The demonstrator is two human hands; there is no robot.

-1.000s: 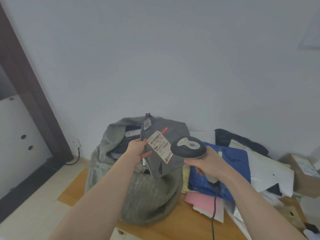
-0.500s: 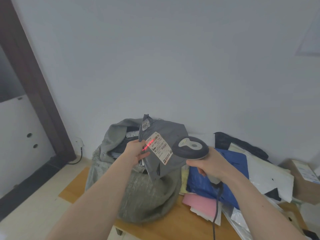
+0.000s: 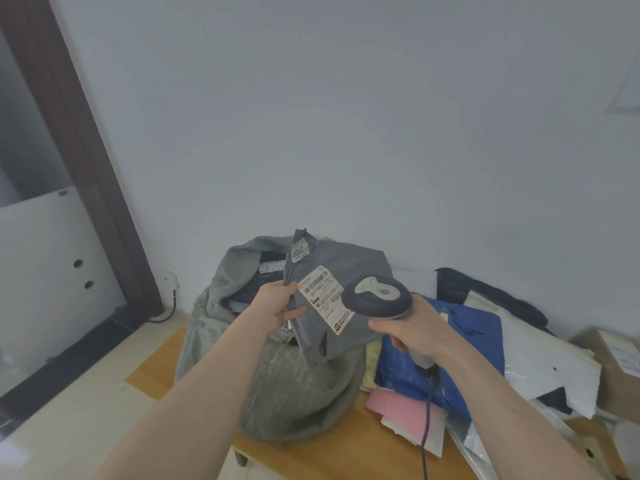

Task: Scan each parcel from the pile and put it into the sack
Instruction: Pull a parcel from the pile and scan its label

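Note:
My left hand (image 3: pixel 277 303) grips the left edge of a grey plastic parcel (image 3: pixel 346 271), held up above the sack with its white barcode label (image 3: pixel 323 297) facing me. My right hand (image 3: pixel 412 329) grips the handle of a dark corded barcode scanner (image 3: pixel 376 296), whose head sits just right of the label. No red beam shows on the label. Below the parcel stands the grey woven sack (image 3: pixel 287 386), its mouth open with parcels inside. The pile of parcels (image 3: pixel 464 344) lies to the right on the table.
The wooden table (image 3: pixel 332 448) carries a blue bag, white and black mailers, pink paper (image 3: pixel 401 407) and a cardboard box (image 3: pixel 620 362) at the far right. The scanner cord hangs down over the table. A dark door frame (image 3: pixel 86 161) stands at the left, a white wall behind.
The red scan line that lay on the parcel and label is gone. The scanner head has moved closer to the label, and the parcel has stayed in my left hand.

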